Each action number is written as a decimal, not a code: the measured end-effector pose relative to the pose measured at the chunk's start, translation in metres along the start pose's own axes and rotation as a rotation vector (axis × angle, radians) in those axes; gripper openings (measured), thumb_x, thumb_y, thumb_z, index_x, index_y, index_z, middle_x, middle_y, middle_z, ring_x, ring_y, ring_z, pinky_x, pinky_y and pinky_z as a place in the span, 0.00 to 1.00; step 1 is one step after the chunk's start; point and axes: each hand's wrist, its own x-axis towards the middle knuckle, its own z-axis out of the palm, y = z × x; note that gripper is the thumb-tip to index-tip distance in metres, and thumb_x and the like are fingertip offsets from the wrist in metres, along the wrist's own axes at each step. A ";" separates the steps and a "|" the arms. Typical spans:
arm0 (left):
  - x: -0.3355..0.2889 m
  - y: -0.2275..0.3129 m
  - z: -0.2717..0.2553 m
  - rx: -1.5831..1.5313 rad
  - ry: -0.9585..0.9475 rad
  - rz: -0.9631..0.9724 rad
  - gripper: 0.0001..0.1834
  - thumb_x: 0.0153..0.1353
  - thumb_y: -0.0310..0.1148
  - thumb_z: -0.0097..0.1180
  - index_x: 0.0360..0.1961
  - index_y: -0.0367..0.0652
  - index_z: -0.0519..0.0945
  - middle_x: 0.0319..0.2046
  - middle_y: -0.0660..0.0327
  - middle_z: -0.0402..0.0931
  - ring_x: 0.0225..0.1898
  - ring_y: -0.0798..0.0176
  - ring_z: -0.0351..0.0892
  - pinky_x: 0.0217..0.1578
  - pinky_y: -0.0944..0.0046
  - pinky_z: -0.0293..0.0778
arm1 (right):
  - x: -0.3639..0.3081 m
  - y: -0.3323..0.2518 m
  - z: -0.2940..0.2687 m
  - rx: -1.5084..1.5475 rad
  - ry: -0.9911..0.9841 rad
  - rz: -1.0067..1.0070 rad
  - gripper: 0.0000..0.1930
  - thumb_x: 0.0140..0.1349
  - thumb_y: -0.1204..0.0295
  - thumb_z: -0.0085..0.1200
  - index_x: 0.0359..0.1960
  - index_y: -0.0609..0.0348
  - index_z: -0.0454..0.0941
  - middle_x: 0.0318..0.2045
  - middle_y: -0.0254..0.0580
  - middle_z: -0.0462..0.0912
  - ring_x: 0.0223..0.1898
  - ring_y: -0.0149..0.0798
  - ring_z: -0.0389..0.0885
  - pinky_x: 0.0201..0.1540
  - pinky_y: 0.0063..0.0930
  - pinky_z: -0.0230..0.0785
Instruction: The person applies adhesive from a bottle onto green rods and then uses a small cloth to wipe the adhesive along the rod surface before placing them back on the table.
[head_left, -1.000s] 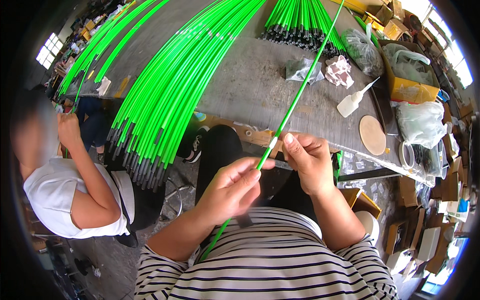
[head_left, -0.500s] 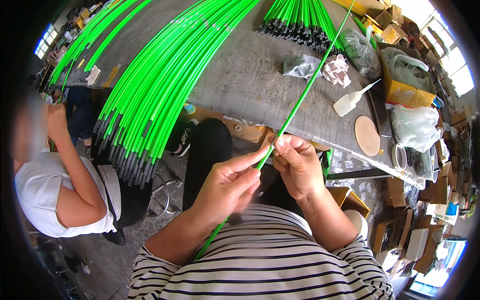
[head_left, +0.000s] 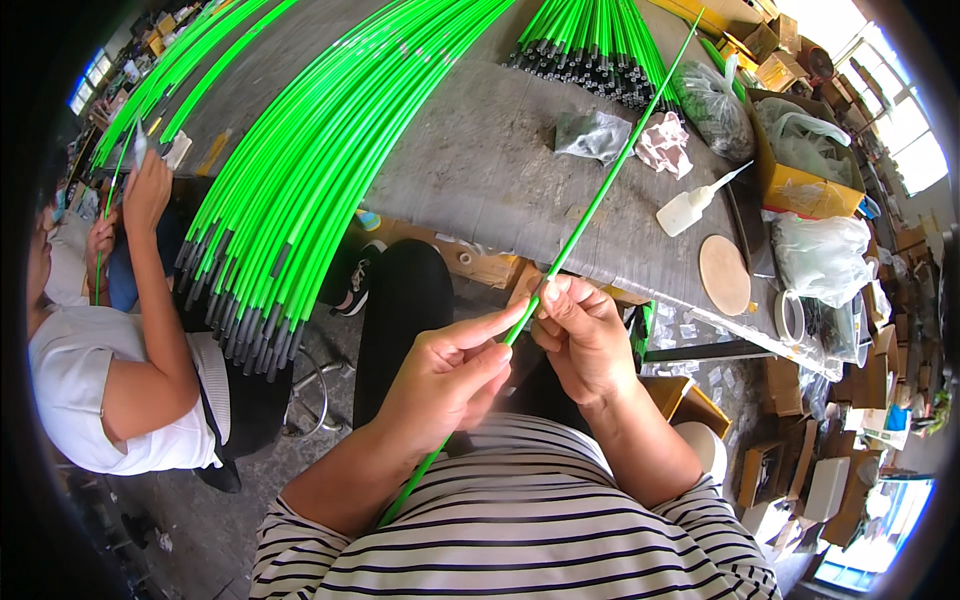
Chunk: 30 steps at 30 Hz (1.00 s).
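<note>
A thin, bright green rod [head_left: 600, 197] runs slantwise from beside my body up over the table. My left hand [head_left: 452, 378] grips it between thumb and fingers, with the forefinger stretched along it. Just farther up, my right hand [head_left: 582, 335] pinches thumb and fingertips at the rod. A short dark section shows on the rod at those fingertips; whether it is a sleeve or a mark I cannot make out. The rod's lower part passes behind my left wrist and shows again against my striped shirt.
Many green rods with dark ends [head_left: 330, 150] overhang the table's [head_left: 470, 150] left side; another bundle [head_left: 590, 60] lies at the back. A white dropper bottle [head_left: 685, 211], round disc [head_left: 724, 275] and crumpled cloth [head_left: 664, 145] are at right. A co-worker [head_left: 120, 380] sits left.
A dark section now shows on the rod by my right fingertips. The co-worker has raised a hand with a pale-tipped bottle to a rod. The whole view has shifted slightly.
</note>
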 end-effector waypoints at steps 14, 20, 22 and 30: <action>0.008 0.001 -0.009 -0.025 0.018 0.037 0.23 0.61 0.25 0.43 0.58 0.47 0.63 0.16 0.71 0.61 0.11 0.81 0.50 0.10 0.79 0.47 | 0.053 -0.080 -0.104 -1.431 0.845 -1.065 0.29 0.45 0.67 0.64 0.48 0.65 0.66 0.35 0.46 0.76 0.37 0.38 0.75 0.37 0.30 0.65; 0.012 0.003 -0.011 0.107 0.031 0.122 0.24 0.59 0.23 0.46 0.58 0.46 0.64 0.16 0.69 0.65 0.09 0.80 0.56 0.08 0.78 0.51 | 0.044 -0.089 -0.111 -1.221 0.660 -0.693 0.16 0.53 0.66 0.57 0.37 0.65 0.73 0.25 0.36 0.77 0.29 0.27 0.74 0.32 0.20 0.65; 0.015 -0.001 -0.016 0.135 0.048 0.164 0.24 0.58 0.22 0.48 0.57 0.46 0.64 0.17 0.68 0.66 0.09 0.80 0.57 0.08 0.78 0.52 | 0.033 -0.072 -0.073 -0.757 0.386 -0.860 0.18 0.58 0.66 0.52 0.43 0.68 0.68 0.27 0.38 0.74 0.28 0.29 0.73 0.32 0.21 0.66; 0.020 -0.003 -0.021 0.246 0.131 0.252 0.26 0.52 0.18 0.53 0.54 0.42 0.68 0.24 0.66 0.66 0.10 0.80 0.60 0.08 0.79 0.55 | -0.045 -0.054 -0.046 -1.062 0.361 -0.811 0.18 0.42 0.71 0.66 0.35 0.64 0.76 0.30 0.39 0.77 0.30 0.29 0.73 0.36 0.20 0.65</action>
